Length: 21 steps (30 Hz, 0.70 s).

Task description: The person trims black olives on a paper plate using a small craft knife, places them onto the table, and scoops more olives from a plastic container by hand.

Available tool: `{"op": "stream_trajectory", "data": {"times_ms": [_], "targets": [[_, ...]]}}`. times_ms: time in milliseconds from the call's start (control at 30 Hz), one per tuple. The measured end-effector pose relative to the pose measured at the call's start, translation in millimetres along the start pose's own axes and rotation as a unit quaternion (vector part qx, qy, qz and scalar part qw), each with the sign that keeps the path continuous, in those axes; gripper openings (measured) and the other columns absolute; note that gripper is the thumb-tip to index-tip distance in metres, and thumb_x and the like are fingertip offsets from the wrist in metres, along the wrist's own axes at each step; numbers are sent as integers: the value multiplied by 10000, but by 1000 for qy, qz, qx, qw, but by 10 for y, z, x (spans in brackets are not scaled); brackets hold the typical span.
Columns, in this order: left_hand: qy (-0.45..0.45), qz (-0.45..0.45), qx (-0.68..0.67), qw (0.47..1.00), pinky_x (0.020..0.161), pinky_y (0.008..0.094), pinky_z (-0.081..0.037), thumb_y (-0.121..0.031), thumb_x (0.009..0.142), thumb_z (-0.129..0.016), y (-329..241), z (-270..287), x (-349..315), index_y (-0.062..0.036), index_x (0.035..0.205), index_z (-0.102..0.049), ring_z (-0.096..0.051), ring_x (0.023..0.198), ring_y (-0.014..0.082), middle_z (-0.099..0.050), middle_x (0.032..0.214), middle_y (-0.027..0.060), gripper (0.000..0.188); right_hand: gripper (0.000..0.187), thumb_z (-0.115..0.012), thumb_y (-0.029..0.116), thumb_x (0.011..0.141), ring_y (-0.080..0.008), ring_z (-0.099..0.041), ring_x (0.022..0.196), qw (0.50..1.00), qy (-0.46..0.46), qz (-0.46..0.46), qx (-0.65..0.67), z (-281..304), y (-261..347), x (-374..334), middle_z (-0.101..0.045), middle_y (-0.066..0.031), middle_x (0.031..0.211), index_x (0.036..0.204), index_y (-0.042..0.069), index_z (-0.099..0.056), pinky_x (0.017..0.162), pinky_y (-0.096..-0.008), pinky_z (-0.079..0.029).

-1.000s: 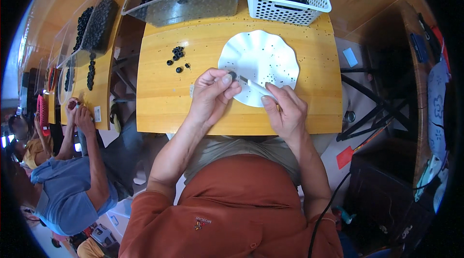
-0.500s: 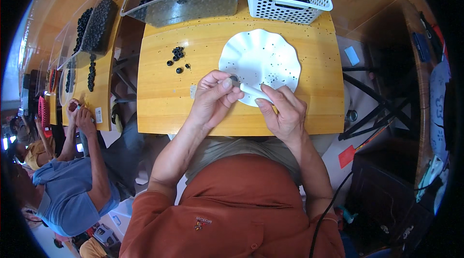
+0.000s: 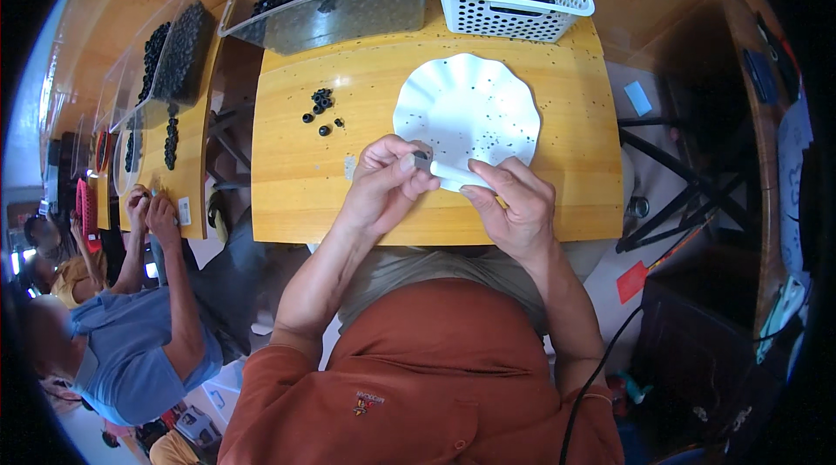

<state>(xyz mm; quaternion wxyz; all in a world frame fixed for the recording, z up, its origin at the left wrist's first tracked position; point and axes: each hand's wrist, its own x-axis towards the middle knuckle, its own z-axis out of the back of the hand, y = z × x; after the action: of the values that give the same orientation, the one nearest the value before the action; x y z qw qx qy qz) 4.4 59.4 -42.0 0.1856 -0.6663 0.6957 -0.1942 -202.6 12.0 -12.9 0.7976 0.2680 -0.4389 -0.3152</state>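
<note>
Above the front edge of the plate, my left hand [image 3: 381, 185] pinches a small black round part [image 3: 421, 158] between thumb and fingers. My right hand [image 3: 517, 205] grips a white, stick-like tool handle [image 3: 455, 175], its far end pointing at the black part. Whatever tip the tool has is too small to make out. Below both hands lies a white plate with a wavy rim [image 3: 414, 99], sprinkled with tiny black bits. Left of the plate, several small black ring-shaped parts [image 3: 322, 100] sit loose on the wooden table [image 3: 287, 178].
At the table's back stand a clear plastic bin [image 3: 348, 25] and a white perforated basket [image 3: 514, 23], both filled with black parts. On the left, a co-worker in a blue shirt [image 3: 144, 343] handles something small at another table. A black cable [image 3: 601, 360] runs by my right arm.
My hands keep nearly the same place and grip. The white handle has tilted slightly, and the view has shifted a little.
</note>
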Motion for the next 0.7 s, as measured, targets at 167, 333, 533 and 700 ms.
{"op": "stream_trajectory", "data": {"times_ms": [167,333,533,700], "targets": [[107,-10,41,993,760,345,-600,-24,906,-650,-2,-206,-71,-28,990,-670,-686,823,211,-660,908,148,87,235,-755,73,817,-171,-628,619,992,-15,-126,9,94,-125,15,-640,-107,751,1024,-15,-688,541,-301,-481],[47,-4,92,995,696,325,-523,-122,874,-718,-94,-316,-66,-93,1000,-690,-581,707,176,-591,804,79,132,230,-726,78,859,-155,-595,624,994,-39,-92,34,300,-39,101,-627,-121,754,1039,-56,-675,545,-282,-459],[6,8,86,996,734,326,-552,-84,885,-697,-16,-271,-54,-85,1017,-681,-592,769,169,-602,855,87,133,230,-722,107,873,-159,-583,628,993,-25,-107,48,253,-76,37,-629,-121,772,1038,-48,-678,546,-283,-442],[-48,10,111,993,719,301,-565,-59,886,-690,37,-246,-92,-53,1008,-672,-635,790,178,-624,875,103,123,245,-688,154,899,-253,-647,677,992,-50,-105,-40,294,-206,-15,-653,-148,827,1066,-24,-673,588,-329,-490]]}}
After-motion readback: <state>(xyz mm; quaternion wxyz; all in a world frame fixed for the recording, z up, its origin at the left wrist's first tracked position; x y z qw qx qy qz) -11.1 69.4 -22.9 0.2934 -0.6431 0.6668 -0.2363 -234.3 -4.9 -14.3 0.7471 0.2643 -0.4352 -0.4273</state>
